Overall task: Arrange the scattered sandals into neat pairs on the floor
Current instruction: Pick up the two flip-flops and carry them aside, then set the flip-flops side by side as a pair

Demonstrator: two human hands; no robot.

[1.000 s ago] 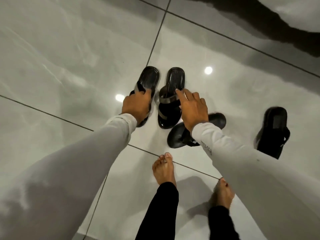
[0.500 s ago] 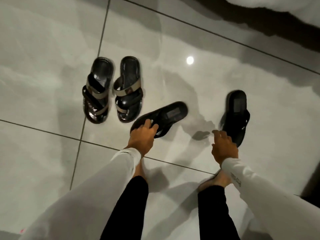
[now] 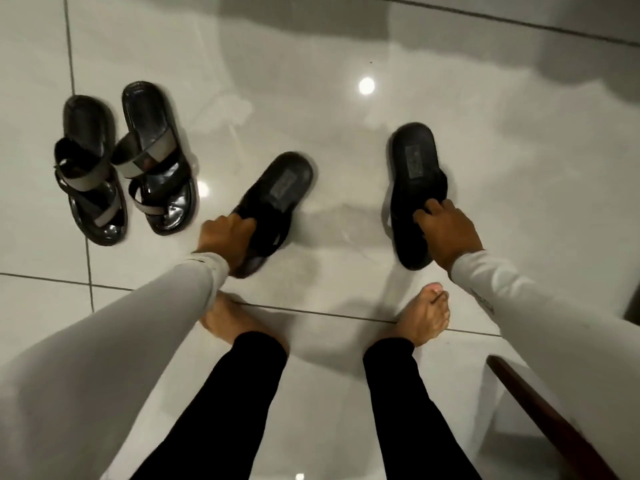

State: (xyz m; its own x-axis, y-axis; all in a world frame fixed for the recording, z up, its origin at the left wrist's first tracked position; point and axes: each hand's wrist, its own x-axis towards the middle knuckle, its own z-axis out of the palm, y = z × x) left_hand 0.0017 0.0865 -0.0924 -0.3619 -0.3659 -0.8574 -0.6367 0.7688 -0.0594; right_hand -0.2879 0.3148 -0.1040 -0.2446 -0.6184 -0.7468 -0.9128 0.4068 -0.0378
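On the glossy tiled floor [image 3: 311, 81], you grip one black slipper in each hand while a strapped pair waits at the left.

Your grey sleeves [image 3: 104, 358] and black trouser legs [image 3: 221, 403] fill the lower frame, bare feet planted on a grout line, with a dark wooden edge [image 3: 540, 410] at the lower right. Two strapped sandals [image 3: 121, 161] stand side by side, nearly touching, toes towards you. Your left hand [image 3: 225, 237] closes around the strap end of the left black slipper [image 3: 277, 192], which lies angled, heel up and to the right. Your right hand [image 3: 446, 230] clasps the strap end of the right black slipper [image 3: 414, 168], which lies almost straight, well apart from its mate.
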